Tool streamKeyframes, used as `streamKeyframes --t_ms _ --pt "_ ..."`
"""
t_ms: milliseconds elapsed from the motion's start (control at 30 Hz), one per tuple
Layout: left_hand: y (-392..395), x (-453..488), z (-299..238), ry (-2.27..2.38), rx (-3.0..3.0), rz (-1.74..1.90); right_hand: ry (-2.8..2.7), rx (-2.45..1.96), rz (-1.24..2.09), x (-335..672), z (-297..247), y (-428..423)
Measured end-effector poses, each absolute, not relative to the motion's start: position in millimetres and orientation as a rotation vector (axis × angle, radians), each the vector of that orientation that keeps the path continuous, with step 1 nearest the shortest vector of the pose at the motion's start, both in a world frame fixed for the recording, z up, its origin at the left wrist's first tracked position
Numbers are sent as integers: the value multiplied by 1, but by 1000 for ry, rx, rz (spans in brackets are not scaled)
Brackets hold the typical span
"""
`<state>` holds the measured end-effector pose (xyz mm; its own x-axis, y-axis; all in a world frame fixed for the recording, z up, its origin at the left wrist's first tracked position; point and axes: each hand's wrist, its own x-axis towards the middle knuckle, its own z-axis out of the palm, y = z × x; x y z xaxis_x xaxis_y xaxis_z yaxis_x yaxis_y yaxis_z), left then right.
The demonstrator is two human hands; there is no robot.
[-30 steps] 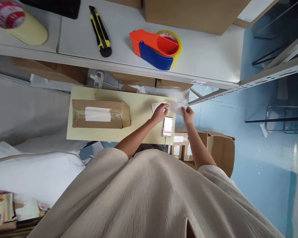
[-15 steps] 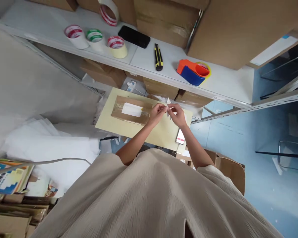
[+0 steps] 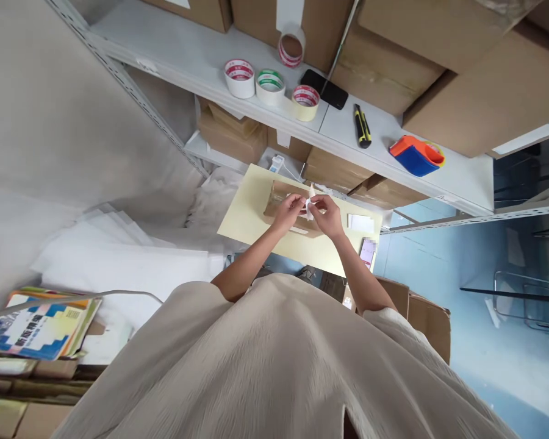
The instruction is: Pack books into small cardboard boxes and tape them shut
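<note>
A second ago the person's hands were off at the far right end of the worktop point(image 3: 247, 213) by the phone point(image 3: 367, 251), with the cardboard box point(image 3: 273, 200) lying well apart to the left. Now both hands have come across and sit right above that box. The left hand point(image 3: 287, 211) and right hand point(image 3: 330, 217) are each pinching the same small paper label point(image 3: 310, 206) at the fingertips, so it's held up between them just over the box lid, not stuck down. The label looks thin, white and a bit curled. The box is plain brown card, long and flat, with glossy clear tape on top. The worktop is a smooth pale-yellow board, and another white slip point(image 3: 360, 222) lies flat on it beside the phone. Up on the shelf point(image 3: 380, 139) there are three tape rolls point(image 3: 269, 87), all round and chunky.
</note>
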<state>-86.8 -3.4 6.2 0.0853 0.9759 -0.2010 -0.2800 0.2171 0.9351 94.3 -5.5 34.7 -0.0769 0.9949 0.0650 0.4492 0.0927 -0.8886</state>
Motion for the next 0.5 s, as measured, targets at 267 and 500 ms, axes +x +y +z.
streamKeyframes --t_ms 267,500 --pt "-12 -140 8 1061 890 1141 -1651 -1406 995 35 42 -9" --pt "-12 -160 20 998 846 1250 -1779 -1385 974 19 55 2"
